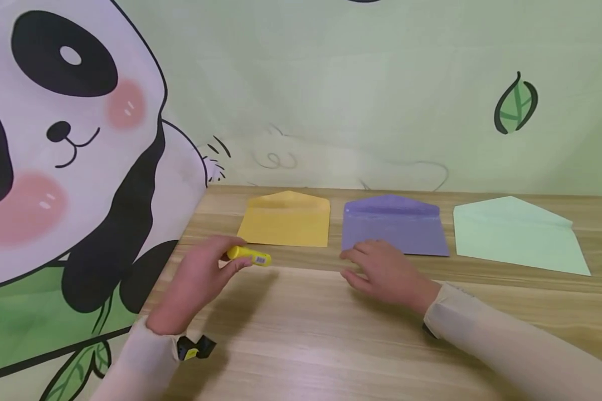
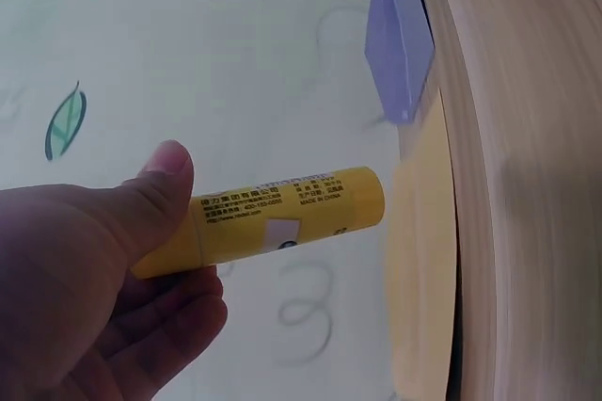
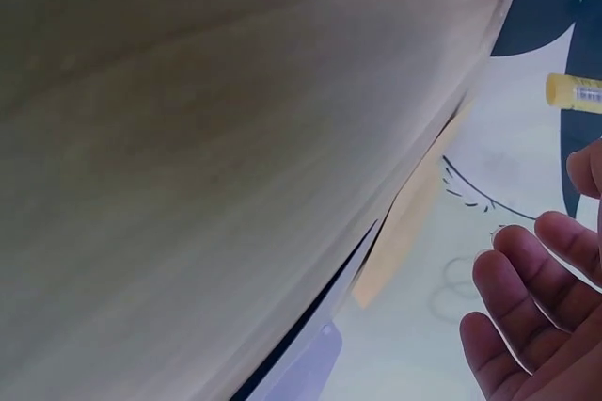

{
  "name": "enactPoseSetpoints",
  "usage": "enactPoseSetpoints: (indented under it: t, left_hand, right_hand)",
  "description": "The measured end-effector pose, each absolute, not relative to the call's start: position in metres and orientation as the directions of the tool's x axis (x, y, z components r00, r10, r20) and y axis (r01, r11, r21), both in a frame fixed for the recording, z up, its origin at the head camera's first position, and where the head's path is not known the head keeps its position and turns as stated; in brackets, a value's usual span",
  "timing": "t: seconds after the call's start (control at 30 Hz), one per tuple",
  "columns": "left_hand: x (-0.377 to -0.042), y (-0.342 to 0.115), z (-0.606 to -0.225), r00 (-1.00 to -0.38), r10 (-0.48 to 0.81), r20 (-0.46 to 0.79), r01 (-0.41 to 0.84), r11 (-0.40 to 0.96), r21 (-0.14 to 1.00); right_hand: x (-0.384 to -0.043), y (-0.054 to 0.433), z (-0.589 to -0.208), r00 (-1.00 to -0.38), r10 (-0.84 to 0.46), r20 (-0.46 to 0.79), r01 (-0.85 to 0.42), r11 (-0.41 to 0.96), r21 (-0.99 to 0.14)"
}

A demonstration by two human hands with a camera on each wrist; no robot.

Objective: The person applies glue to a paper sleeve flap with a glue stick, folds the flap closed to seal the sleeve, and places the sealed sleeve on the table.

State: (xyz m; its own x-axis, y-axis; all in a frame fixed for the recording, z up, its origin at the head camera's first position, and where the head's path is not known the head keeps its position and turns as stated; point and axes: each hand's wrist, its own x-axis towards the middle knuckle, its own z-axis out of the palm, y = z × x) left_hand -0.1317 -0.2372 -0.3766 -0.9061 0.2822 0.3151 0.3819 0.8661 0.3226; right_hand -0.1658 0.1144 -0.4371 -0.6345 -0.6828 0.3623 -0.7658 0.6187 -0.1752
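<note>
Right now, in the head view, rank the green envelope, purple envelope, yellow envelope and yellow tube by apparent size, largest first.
1. Green envelope
2. Purple envelope, though the right hand overlaps its lower edge
3. Yellow envelope
4. Yellow tube

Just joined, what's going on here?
A person's left hand holds a yellow glue stick between thumb and fingers. Their right hand is empty, fingers relaxed, at the near edge of the purple envelope. That one lies in a row on the wooden table, between the yellow envelope on the left and the pale green envelope on the right. All three are open, and the glue stick isn't touching any of them.
</note>
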Motion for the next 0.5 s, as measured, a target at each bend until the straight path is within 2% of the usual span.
enactPoseSetpoints:
  t: [0.23, 0.5]
  left_hand:
    - [-0.126, -0.210, -0.376, -0.835, 0.405, 0.374, 0.525, 0.790, 0.316]
    - [-0.122, -0.180, -0.379, -0.737, 0.509, 0.445, 0.659, 0.686, 0.307]
  right_hand:
    - [-0.158, 0.115, -0.433, -0.642, -0.677, 0.360, -0.760, 0.622, -0.188]
    - [-0.149, 0.115, -0.426, -0.618, -0.680, 0.394, -0.779, 0.596, -0.193]
